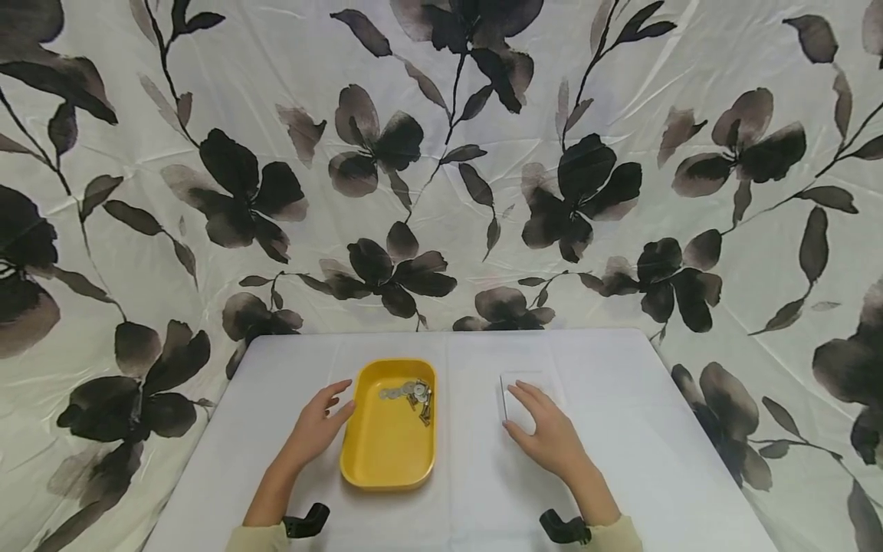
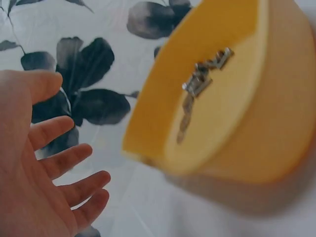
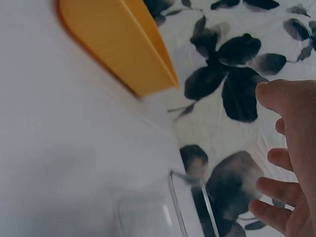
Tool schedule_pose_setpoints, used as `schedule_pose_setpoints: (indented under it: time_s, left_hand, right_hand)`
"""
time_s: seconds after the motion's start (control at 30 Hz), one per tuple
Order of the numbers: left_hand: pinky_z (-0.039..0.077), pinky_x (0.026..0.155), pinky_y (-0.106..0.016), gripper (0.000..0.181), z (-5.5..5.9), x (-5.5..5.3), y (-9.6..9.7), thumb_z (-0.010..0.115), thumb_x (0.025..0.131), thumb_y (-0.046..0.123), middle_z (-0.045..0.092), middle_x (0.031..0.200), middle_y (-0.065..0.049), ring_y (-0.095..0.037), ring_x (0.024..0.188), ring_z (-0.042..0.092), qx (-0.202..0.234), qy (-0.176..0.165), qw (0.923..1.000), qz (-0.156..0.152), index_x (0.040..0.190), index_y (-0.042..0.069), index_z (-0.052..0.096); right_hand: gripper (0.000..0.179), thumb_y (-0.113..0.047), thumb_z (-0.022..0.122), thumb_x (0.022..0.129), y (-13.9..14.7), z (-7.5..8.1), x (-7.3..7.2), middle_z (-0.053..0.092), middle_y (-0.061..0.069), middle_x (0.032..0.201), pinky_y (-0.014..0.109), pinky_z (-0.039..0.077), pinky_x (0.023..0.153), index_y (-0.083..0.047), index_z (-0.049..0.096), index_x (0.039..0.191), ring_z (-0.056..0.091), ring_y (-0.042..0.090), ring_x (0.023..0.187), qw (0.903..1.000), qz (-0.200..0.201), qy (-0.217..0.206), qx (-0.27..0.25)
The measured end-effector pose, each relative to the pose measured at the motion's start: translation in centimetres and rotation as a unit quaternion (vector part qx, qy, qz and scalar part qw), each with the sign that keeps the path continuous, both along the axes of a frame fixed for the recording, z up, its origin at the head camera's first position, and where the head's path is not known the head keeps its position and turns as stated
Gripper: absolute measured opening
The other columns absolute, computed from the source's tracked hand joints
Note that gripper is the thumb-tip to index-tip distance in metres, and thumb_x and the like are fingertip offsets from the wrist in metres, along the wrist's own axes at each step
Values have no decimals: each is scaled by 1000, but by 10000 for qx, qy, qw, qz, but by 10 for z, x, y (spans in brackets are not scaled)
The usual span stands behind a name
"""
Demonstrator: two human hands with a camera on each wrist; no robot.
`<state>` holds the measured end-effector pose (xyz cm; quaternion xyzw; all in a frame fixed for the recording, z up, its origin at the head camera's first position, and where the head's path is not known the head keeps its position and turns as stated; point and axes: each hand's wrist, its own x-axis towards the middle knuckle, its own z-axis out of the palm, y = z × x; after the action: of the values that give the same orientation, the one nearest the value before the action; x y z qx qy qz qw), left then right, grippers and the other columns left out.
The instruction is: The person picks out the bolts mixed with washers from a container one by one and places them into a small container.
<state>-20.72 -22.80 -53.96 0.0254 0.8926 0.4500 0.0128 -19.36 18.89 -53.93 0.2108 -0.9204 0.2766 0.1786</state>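
A yellow tray stands on the white table, left of the middle. Inside it, toward the far right, lie several silvery round flat pieces like washers and some small brownish metal pieces, too small to name surely. My left hand is at the tray's left side with loosely bent fingers; the left wrist view shows nothing in that hand. To the right, a clear see-through box stands on the table. Over it in the head view is my right hand, fingers spread and holding nothing.
The white table has its far edge just beyond the tray and the box. Behind and around it hangs a white cloth with dark flowers. A black wrist device sits on the left forearm, another on the right.
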Motion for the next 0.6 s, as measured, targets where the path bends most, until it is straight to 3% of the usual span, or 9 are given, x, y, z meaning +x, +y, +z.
schedule_pose_setpoints:
  time_s: [0.23, 0.43, 0.6]
  left_hand:
    - [38, 102, -53, 49, 13, -3, 11, 56, 99, 37, 45, 143, -17, -40, 129, 43, 196, 122, 9994, 269, 138, 8, 51]
    - [43, 98, -51, 42, 17, -16, 26, 59, 98, 24, 49, 139, -18, -41, 125, 47, 482, 182, 9983, 276, 134, 3, 54]
    - [45, 95, -51, 40, 16, -27, 40, 62, 95, 21, 51, 137, -19, -40, 120, 50, 379, 228, 9988, 232, 130, 3, 57]
  right_hand:
    - [55, -32, 72, 87, -41, -9, -3, 51, 6, 140, 42, 43, 99, -14, 56, 136, 48, 23, 128, 9982, 116, -389, -435]
    - [55, -36, 69, 89, -67, -14, -2, 47, 1, 144, 44, 39, 103, -19, 53, 139, 44, 22, 132, 9915, 109, -1045, -761]
    - [56, -39, 66, 92, -83, -24, 1, 46, 4, 145, 47, 39, 103, -19, 50, 142, 43, 25, 133, 9837, 297, -1481, -972]
